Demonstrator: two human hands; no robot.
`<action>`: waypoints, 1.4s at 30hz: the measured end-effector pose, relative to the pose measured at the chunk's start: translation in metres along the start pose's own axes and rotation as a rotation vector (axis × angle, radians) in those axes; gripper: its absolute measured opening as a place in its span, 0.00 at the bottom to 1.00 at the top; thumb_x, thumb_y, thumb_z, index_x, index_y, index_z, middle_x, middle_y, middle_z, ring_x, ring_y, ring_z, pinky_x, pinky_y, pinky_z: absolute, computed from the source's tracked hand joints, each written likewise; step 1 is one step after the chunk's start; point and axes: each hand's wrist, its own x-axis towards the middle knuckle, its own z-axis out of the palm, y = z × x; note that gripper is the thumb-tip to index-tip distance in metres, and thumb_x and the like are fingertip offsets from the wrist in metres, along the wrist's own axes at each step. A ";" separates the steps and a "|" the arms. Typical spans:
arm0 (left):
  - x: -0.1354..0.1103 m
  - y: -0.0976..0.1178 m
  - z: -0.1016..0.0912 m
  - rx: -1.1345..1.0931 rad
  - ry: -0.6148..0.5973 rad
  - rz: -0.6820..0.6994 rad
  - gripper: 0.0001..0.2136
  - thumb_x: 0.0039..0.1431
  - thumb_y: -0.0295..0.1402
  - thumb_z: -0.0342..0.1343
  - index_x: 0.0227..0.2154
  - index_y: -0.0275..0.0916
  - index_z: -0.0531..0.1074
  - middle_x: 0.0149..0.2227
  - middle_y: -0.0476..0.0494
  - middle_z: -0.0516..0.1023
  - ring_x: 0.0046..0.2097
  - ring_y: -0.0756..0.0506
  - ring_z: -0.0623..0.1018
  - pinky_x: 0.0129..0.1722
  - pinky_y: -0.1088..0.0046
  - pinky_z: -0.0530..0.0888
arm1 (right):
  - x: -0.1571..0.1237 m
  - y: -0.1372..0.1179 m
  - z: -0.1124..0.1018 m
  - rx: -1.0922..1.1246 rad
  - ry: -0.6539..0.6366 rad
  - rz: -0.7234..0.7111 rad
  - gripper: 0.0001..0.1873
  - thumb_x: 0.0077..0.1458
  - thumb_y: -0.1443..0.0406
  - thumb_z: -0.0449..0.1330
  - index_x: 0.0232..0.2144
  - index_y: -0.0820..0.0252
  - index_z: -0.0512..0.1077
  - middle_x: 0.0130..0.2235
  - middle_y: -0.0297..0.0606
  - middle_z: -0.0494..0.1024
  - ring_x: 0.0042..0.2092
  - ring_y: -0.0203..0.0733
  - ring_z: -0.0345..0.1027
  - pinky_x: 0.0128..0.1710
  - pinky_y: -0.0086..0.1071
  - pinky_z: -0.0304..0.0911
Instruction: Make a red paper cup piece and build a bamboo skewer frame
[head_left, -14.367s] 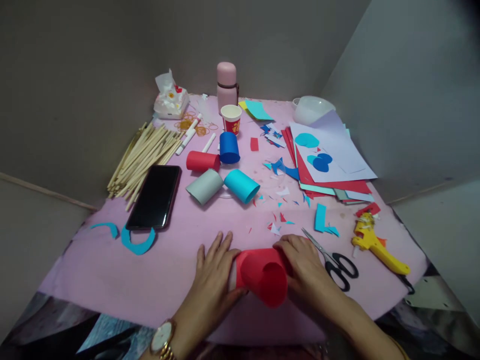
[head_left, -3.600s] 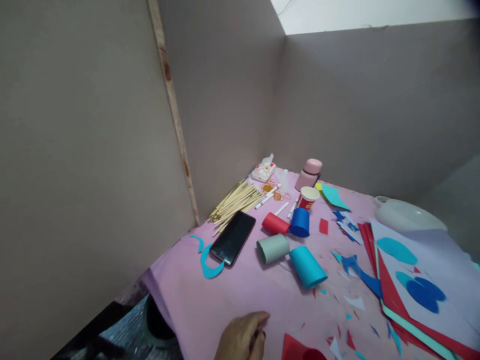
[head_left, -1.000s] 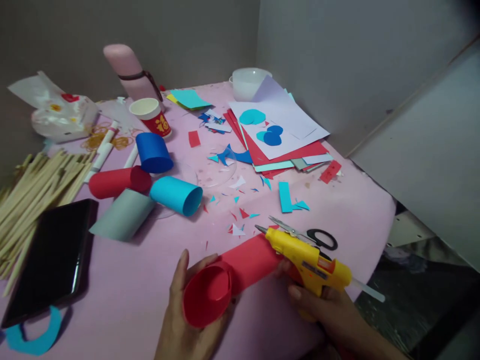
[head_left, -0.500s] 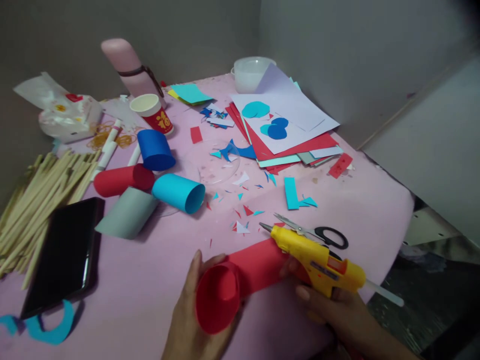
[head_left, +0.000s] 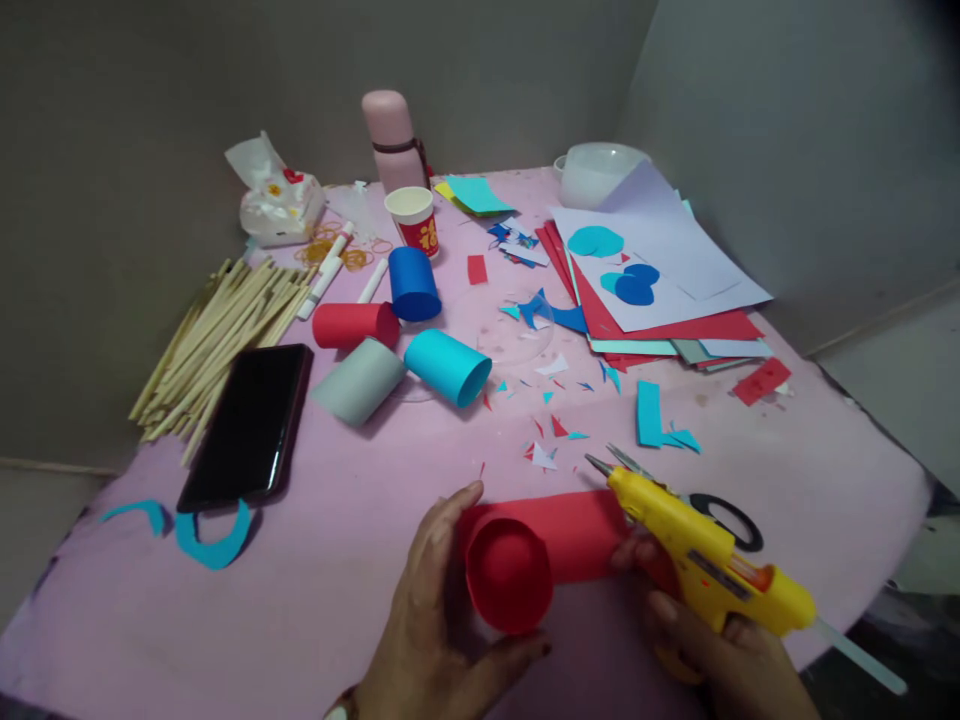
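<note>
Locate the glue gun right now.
Head view, lower right: the glue gun is held in the right hand, partly covering the scissors, with the red paper just to its left.

Pink cloth [head_left: 322, 560] leaves room leftward; scissors [head_left: 742, 515] obstruct behind glue gun [head_left: 705, 555].

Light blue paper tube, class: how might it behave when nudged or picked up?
The light blue tube would probably roll if nudged, since it lies on its curved side. It should be light, as its open end shows a hollow inside. Its thin wall suggests it may dent when pinched.
</note>
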 end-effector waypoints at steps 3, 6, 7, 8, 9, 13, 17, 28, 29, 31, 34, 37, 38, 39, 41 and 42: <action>-0.002 -0.002 0.001 0.000 0.003 0.033 0.45 0.54 0.36 0.61 0.63 0.58 0.33 0.62 0.38 0.56 0.60 0.35 0.64 0.54 0.46 0.67 | 0.001 -0.002 0.003 0.017 0.017 -0.051 0.16 0.40 0.54 0.70 0.33 0.51 0.77 0.33 0.37 0.78 0.24 0.39 0.64 0.20 0.29 0.62; -0.005 -0.004 0.002 -0.039 0.051 -0.035 0.47 0.52 0.40 0.63 0.63 0.58 0.32 0.61 0.39 0.57 0.61 0.35 0.63 0.56 0.47 0.65 | 0.001 -0.003 0.005 0.042 0.011 -0.075 0.16 0.39 0.55 0.71 0.32 0.52 0.77 0.34 0.38 0.78 0.28 0.40 0.66 0.24 0.29 0.64; -0.005 -0.004 0.002 -0.057 0.065 -0.049 0.47 0.51 0.41 0.63 0.63 0.58 0.32 0.61 0.39 0.58 0.60 0.35 0.63 0.56 0.47 0.65 | 0.001 -0.004 0.005 0.057 0.004 -0.072 0.16 0.40 0.56 0.71 0.33 0.53 0.77 0.34 0.38 0.77 0.27 0.39 0.65 0.24 0.29 0.64; -0.005 -0.003 0.003 -0.067 0.070 -0.050 0.47 0.51 0.42 0.63 0.63 0.57 0.32 0.61 0.39 0.58 0.60 0.36 0.64 0.56 0.48 0.65 | 0.001 -0.004 0.006 0.071 -0.001 -0.064 0.16 0.40 0.56 0.71 0.33 0.53 0.76 0.34 0.38 0.77 0.25 0.37 0.63 0.22 0.28 0.63; -0.005 -0.003 0.002 -0.065 0.077 -0.020 0.46 0.52 0.42 0.62 0.64 0.55 0.33 0.60 0.38 0.59 0.60 0.36 0.64 0.56 0.49 0.65 | 0.000 -0.004 0.006 0.081 -0.004 -0.052 0.16 0.40 0.57 0.71 0.33 0.52 0.76 0.34 0.37 0.77 0.23 0.34 0.60 0.20 0.27 0.61; 0.001 0.002 0.001 0.054 0.088 0.112 0.41 0.51 0.43 0.62 0.63 0.50 0.43 0.57 0.37 0.62 0.58 0.36 0.66 0.57 0.50 0.64 | -0.001 -0.005 0.007 0.089 -0.012 -0.028 0.15 0.41 0.58 0.70 0.33 0.53 0.74 0.34 0.36 0.77 0.21 0.31 0.58 0.18 0.25 0.57; 0.005 0.004 0.001 0.052 0.104 0.121 0.39 0.52 0.47 0.60 0.62 0.47 0.46 0.57 0.34 0.61 0.58 0.35 0.64 0.55 0.52 0.66 | -0.002 -0.003 0.005 0.102 -0.030 -0.024 0.17 0.42 0.59 0.70 0.35 0.54 0.72 0.34 0.36 0.76 0.22 0.33 0.59 0.19 0.27 0.59; 0.009 0.004 -0.005 0.063 0.043 0.161 0.18 0.51 0.43 0.62 0.43 0.46 0.68 0.61 0.39 0.55 0.60 0.37 0.62 0.54 0.60 0.68 | 0.003 0.006 -0.003 0.057 -0.095 -0.076 0.15 0.45 0.60 0.69 0.37 0.50 0.72 0.35 0.37 0.77 0.22 0.34 0.59 0.18 0.28 0.57; 0.010 0.006 -0.007 0.081 0.024 0.174 0.15 0.52 0.42 0.62 0.41 0.45 0.70 0.61 0.39 0.55 0.60 0.37 0.62 0.54 0.59 0.68 | 0.002 0.005 -0.002 0.058 -0.092 -0.085 0.14 0.45 0.59 0.68 0.36 0.51 0.72 0.35 0.37 0.77 0.22 0.34 0.58 0.18 0.28 0.57; 0.014 0.008 -0.009 0.101 -0.006 0.193 0.08 0.54 0.38 0.61 0.35 0.43 0.72 0.59 0.39 0.59 0.59 0.38 0.64 0.54 0.60 0.68 | 0.001 0.003 0.001 0.073 -0.080 -0.092 0.14 0.46 0.60 0.68 0.36 0.52 0.72 0.35 0.37 0.77 0.22 0.33 0.58 0.18 0.27 0.57; 0.016 0.009 -0.012 0.099 -0.027 0.198 0.02 0.57 0.32 0.58 0.30 0.43 0.72 0.56 0.42 0.65 0.57 0.40 0.67 0.53 0.62 0.70 | 0.000 0.000 0.005 0.093 -0.083 -0.097 0.13 0.46 0.60 0.68 0.36 0.53 0.73 0.35 0.37 0.77 0.22 0.31 0.57 0.19 0.26 0.56; 0.015 0.008 -0.013 0.089 -0.028 0.213 0.01 0.57 0.31 0.58 0.32 0.44 0.72 0.56 0.44 0.65 0.57 0.41 0.67 0.53 0.62 0.71 | 0.001 -0.001 0.007 0.098 -0.081 -0.097 0.13 0.46 0.59 0.68 0.35 0.54 0.73 0.35 0.37 0.77 0.22 0.32 0.58 0.20 0.26 0.57; 0.015 0.007 -0.014 0.089 -0.029 0.221 0.02 0.57 0.31 0.59 0.32 0.44 0.71 0.57 0.44 0.64 0.57 0.41 0.67 0.52 0.62 0.72 | 0.002 -0.002 0.007 0.103 -0.081 -0.097 0.13 0.45 0.59 0.68 0.35 0.54 0.73 0.34 0.37 0.77 0.22 0.32 0.58 0.20 0.27 0.57; 0.014 0.007 -0.014 0.093 -0.027 0.231 0.03 0.57 0.30 0.59 0.33 0.44 0.71 0.57 0.45 0.64 0.57 0.41 0.67 0.52 0.62 0.72 | 0.002 -0.002 0.007 0.106 -0.081 -0.099 0.14 0.45 0.59 0.69 0.34 0.54 0.73 0.34 0.37 0.77 0.22 0.32 0.58 0.21 0.27 0.58; 0.014 0.007 -0.014 0.115 -0.012 0.246 0.02 0.57 0.30 0.58 0.33 0.44 0.71 0.57 0.45 0.64 0.57 0.41 0.67 0.52 0.62 0.73 | 0.003 -0.001 0.007 0.104 -0.083 -0.100 0.14 0.44 0.59 0.69 0.34 0.55 0.74 0.34 0.37 0.76 0.22 0.31 0.57 0.21 0.27 0.57; 0.014 0.007 -0.014 0.127 0.003 0.251 0.02 0.58 0.30 0.57 0.33 0.44 0.71 0.56 0.46 0.64 0.56 0.42 0.68 0.51 0.62 0.73 | 0.003 -0.001 0.006 0.100 -0.086 -0.098 0.14 0.45 0.58 0.69 0.34 0.55 0.74 0.34 0.37 0.76 0.22 0.31 0.56 0.20 0.27 0.56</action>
